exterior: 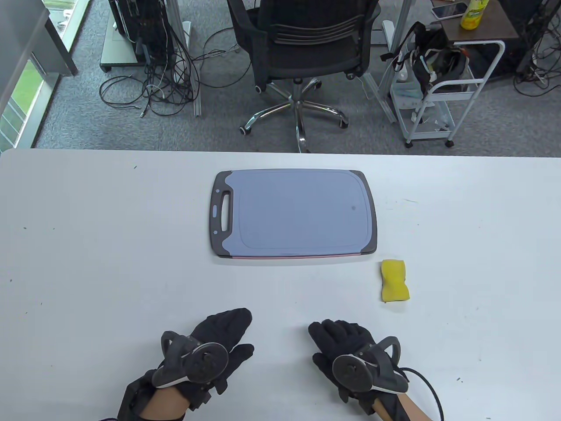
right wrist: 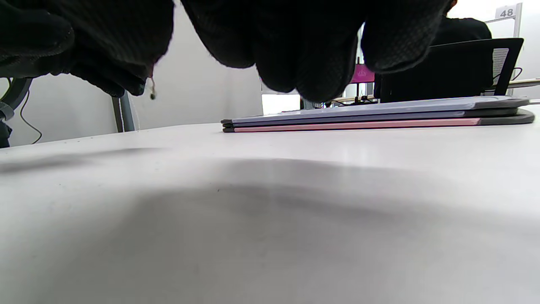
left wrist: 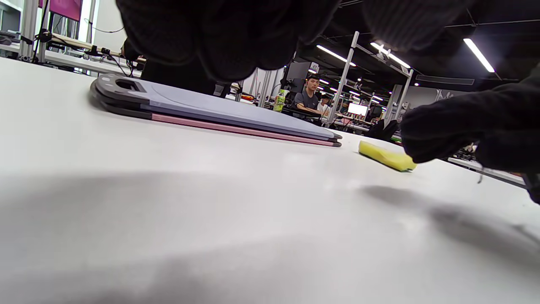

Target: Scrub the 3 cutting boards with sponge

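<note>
A stack of cutting boards (exterior: 293,212) lies in the middle of the white table, a grey-blue board on top with its handle hole to the left. The wrist views show the stack (left wrist: 219,112) (right wrist: 371,116) as three thin layers with a pink board at the bottom. A yellow sponge (exterior: 395,280) (left wrist: 386,156) lies just off the stack's front right corner. My left hand (exterior: 219,340) and my right hand (exterior: 339,342) rest palm down near the table's front edge, apart from each other, holding nothing. Both sit well short of the boards and the sponge.
The white table (exterior: 87,263) spreads wide on both sides of the boards. Beyond its far edge stand a black office chair (exterior: 302,39), a white cart (exterior: 442,87) and tangled cables (exterior: 149,83) on the carpet.
</note>
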A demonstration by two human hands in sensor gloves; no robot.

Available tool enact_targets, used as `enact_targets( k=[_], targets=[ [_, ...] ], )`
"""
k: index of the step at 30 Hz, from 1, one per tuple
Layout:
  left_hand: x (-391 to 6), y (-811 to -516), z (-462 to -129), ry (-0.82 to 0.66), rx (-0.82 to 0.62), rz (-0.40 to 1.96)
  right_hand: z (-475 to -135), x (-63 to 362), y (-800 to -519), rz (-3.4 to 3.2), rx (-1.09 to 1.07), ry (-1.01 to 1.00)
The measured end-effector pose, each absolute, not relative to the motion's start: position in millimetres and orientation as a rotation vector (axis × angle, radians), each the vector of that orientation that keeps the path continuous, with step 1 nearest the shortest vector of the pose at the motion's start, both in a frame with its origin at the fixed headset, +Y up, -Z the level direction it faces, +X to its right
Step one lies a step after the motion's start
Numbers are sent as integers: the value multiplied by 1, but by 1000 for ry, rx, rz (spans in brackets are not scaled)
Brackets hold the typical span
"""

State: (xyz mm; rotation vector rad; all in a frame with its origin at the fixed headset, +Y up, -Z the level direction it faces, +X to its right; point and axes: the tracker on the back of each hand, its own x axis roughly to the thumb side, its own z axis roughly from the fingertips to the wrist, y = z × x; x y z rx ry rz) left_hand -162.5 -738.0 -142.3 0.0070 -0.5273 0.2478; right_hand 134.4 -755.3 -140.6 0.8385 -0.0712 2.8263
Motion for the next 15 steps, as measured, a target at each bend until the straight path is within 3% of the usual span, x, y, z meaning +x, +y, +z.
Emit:
enact_targets(
  k=[15],
  targets=[
    [-158,-740,-137,-544,56,168,-143,141,-752,2813,818,-34]
  ],
)
